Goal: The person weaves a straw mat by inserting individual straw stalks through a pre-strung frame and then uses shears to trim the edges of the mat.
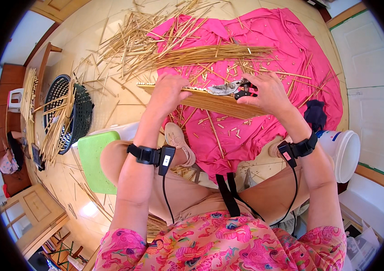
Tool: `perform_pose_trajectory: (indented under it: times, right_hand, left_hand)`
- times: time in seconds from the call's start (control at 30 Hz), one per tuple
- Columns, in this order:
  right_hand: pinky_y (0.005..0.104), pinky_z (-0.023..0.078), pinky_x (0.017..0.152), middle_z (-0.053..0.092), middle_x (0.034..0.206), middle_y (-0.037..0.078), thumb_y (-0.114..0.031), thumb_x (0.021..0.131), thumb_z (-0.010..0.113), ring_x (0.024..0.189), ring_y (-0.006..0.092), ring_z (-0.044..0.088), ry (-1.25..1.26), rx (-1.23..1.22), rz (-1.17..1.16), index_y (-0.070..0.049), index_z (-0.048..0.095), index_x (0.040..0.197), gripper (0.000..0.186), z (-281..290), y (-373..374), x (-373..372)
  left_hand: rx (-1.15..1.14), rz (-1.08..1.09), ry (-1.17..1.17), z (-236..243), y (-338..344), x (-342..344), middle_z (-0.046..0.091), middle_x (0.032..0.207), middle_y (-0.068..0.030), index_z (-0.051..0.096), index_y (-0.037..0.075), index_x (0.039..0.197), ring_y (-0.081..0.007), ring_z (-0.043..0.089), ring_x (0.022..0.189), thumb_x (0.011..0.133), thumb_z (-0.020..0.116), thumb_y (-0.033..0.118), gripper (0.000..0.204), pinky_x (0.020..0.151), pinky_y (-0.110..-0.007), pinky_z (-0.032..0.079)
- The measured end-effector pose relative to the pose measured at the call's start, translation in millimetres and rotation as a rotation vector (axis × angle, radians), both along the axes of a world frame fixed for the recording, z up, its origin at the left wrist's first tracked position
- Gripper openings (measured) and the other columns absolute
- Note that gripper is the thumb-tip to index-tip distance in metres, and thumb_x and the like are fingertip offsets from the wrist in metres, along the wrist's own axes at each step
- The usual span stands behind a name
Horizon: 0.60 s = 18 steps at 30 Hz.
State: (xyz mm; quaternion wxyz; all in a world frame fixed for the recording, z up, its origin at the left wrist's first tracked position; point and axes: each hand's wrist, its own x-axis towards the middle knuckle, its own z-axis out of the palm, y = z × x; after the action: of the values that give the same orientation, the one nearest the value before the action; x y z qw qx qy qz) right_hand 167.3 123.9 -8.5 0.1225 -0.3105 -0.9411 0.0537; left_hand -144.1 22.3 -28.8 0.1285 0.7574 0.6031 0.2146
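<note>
A flat panel of straw-coloured reed stalks (223,105) is held up across the front of me, its pale cut ends showing along the top edge. My left hand (169,92) grips its upper left part, fingers over the edge and thumb toward the right. In my right hand (268,94) are pruning shears (232,88) with silver blades and red-and-black handles. The blades point left and lie along the panel's top edge; whether a stalk is between them I cannot make out. Beyond the panel, a bundle of long stalks (214,53) lies on a pink cloth (300,49).
Loose stalks (133,38) cover the floor at the far left. A dark plastic basket (81,115) with stalks stands left, near a green board (97,158). At the right are a white bucket (346,156) and dark cloth (315,114). Another person (9,160) is at the far left.
</note>
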Motion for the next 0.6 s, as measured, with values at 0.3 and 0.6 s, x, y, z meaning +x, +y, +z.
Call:
perform_pose_trajectory:
  times: [0.3,0.6]
  right_hand:
    - [0.0413,0.046,0.082,0.069,0.079,0.009,-0.064,0.072,0.073,0.076,0.0267,0.066,-0.016,-0.016,0.059,-0.007,0.066,0.123,0.077,10,-1,-1]
    - [0.0396,0.046,0.081,0.07,0.085,0.011,-0.06,0.072,0.077,0.079,0.0274,0.066,0.202,0.14,0.007,-0.007,0.066,0.122,0.074,3,2,6]
  left_hand:
    - [0.041,0.003,-0.009,-6,-2,-3,0.067,0.08,-0.0136,0.07,0.004,0.087,-0.0336,0.063,0.082,0.074,0.078,0.016,0.02,0.082,-0.043,0.045]
    - [0.063,0.013,-0.021,-14,2,-5,0.068,0.084,-0.0139,0.07,0.004,0.09,-0.0337,0.064,0.088,0.075,0.079,0.016,0.022,0.088,-0.044,0.044]
